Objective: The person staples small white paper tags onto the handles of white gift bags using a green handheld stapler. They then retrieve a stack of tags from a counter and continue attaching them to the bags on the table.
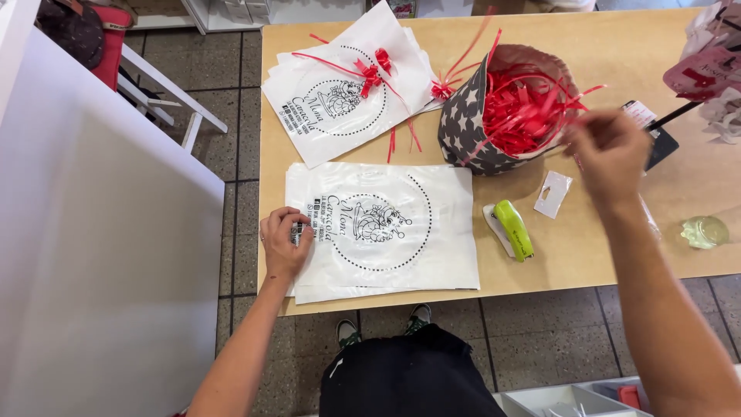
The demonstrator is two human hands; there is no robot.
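Pressing flat on the left edge of the near stack of white plastic bags printed with a black dotted circle (pixel 382 232), left hand (pixel 285 243), fingers curled loosely over the bag's rim, palm down, gripping nothing; the stack spread to the right of that hand, on the near left part of the light wooden table (pixel 602 46). Reaching to the right rim of the star-patterned dark fabric basket filled with red ribbon strips (pixel 505 108), right hand (pixel 610 147), fingers pinched narrow at the ribbon ends; blurred, so cannot tell whether a strip is truly caught between them. Basket just left of that hand, far from the near stack. Lying near and left of the right wrist, a lime-green and white stapler (pixel 509 229), with a small clear plastic tag (pixel 553 193) just beyond it. Farther left, a second pile of white printed bags tied with red ribbon bows (pixel 347 89)
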